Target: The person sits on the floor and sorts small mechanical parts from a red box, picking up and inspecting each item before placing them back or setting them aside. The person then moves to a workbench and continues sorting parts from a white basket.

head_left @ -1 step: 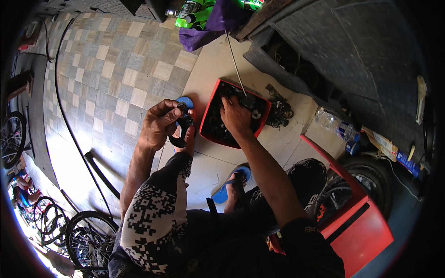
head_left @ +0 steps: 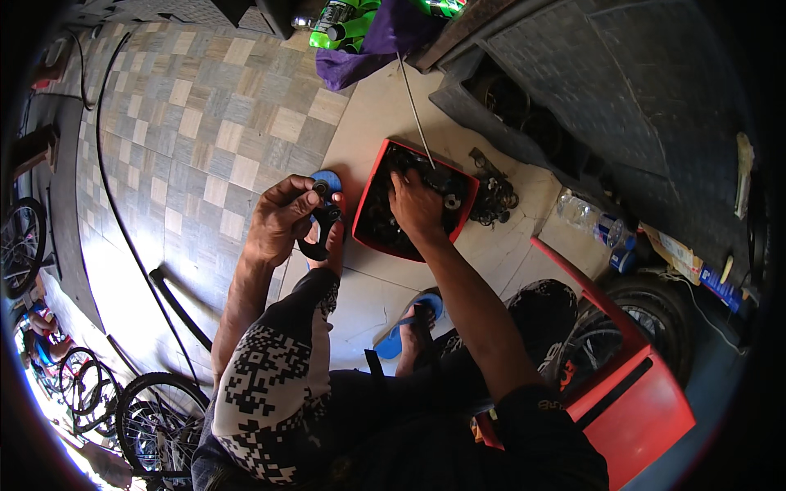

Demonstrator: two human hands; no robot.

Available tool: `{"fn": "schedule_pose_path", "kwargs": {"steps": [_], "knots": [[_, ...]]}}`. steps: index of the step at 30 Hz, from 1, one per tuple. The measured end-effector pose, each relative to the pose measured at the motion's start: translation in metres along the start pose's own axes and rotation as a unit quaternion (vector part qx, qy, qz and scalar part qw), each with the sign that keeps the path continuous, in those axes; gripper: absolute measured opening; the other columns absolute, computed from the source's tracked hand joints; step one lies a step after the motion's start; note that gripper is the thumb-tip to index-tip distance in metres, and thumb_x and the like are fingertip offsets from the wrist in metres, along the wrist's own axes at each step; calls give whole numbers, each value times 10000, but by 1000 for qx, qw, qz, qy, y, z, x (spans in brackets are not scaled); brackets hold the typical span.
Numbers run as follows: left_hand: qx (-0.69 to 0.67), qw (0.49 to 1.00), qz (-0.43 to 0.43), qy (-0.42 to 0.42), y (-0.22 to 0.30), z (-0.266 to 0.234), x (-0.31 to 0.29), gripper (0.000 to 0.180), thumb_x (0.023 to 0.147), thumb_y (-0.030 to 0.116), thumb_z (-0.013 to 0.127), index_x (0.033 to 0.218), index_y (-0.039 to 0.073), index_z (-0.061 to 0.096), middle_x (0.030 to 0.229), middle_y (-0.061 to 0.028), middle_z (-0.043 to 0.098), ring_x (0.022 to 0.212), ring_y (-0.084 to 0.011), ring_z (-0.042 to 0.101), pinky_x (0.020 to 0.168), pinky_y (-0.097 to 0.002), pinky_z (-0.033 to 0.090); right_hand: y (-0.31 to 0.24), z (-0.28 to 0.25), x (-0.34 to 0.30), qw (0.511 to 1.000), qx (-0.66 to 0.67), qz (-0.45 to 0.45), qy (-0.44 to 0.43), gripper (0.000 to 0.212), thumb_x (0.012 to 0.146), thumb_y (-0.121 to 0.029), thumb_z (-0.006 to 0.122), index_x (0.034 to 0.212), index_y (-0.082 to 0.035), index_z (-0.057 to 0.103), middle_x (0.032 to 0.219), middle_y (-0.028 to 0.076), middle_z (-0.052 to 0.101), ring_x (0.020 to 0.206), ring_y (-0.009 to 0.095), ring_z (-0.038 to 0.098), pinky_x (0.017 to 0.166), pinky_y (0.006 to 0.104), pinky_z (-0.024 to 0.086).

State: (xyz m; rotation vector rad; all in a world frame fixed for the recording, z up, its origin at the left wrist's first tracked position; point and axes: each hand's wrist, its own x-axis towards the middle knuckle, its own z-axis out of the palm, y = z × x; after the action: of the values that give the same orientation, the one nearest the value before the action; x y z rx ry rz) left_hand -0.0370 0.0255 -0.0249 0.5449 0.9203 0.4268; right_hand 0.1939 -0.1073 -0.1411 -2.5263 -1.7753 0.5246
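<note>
Up in front of my left shin, my left hand (head_left: pixel 278 217) is closed on a black curved metal part with round ends (head_left: pixel 322 219). Thumb and index finger pinch its upper round end, and the rest hangs below them. My right hand (head_left: pixel 416 204) reaches down into a red bin (head_left: pixel 472 204) of dark small metal parts. Its fingers point down among them, spread slightly apart, with the tips partly hidden; I see nothing gripped. A thin metal rod (head_left: pixel 416 110) leans out of the bin's far side. Beside the bin's right wall lies a heap of dark loose parts (head_left: pixel 495 196).
A purple cloth (head_left: pixel 385 45) with green bottles lies at the far side. Clear plastic bottles (head_left: pixel 589 219) lie to the right, near a red plastic piece (head_left: pixel 634 409) and a tyre (head_left: pixel 675 327). Bicycle wheels (head_left: pixel 155 417) stand at lower left; a black cable (head_left: pixel 106 180) crosses the tiles.
</note>
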Motion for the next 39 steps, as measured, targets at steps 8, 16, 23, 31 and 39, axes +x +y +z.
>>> {"fn": "schedule_pose_path", "kwargs": {"steps": [8,16,23,31,39], "knots": [[7,1000,-4,0,-1,-2,0,131,990,111,740,1093,45,694,864,-21,720,513,-12,431,464,-192,311,6,-5,-1,998,34,-50,29,248,950,-347,698,1171,-236,685,1060,70,654,765,297,733,616,400,606],[23,1000,-2,8,0,-4,-1,154,999,131,729,1116,42,681,889,-27,722,518,-15,428,467,-191,300,-12,-41,-67,982,143,-121,13,170,941,-350,723,1036,-209,715,979,51,614,737,267,697,619,427,589],[31,999,6,-7,0,-2,2,172,1022,149,696,1139,25,671,916,-39,720,516,-16,392,468,-194,273,-17,-47,-50,984,163,-45,-50,307,954,-400,698,1145,-161,673,1157,48,623,889,311,720,686,446,599],[37,999,2,10,0,0,0,127,999,137,729,1088,56,690,881,-1,707,528,-15,430,470,-192,301,8,-23,-2,983,-103,-98,-117,510,898,-229,686,1389,-104,624,1638,88,406,961,257,733,731,368,601],[18,1000,0,2,5,-2,0,124,1007,139,716,1083,47,685,895,-7,711,534,-13,426,475,-194,295,9,-54,-46,983,-105,-136,-70,322,911,-202,655,1207,-79,682,1333,158,669,791,252,755,643,391,599]]}}
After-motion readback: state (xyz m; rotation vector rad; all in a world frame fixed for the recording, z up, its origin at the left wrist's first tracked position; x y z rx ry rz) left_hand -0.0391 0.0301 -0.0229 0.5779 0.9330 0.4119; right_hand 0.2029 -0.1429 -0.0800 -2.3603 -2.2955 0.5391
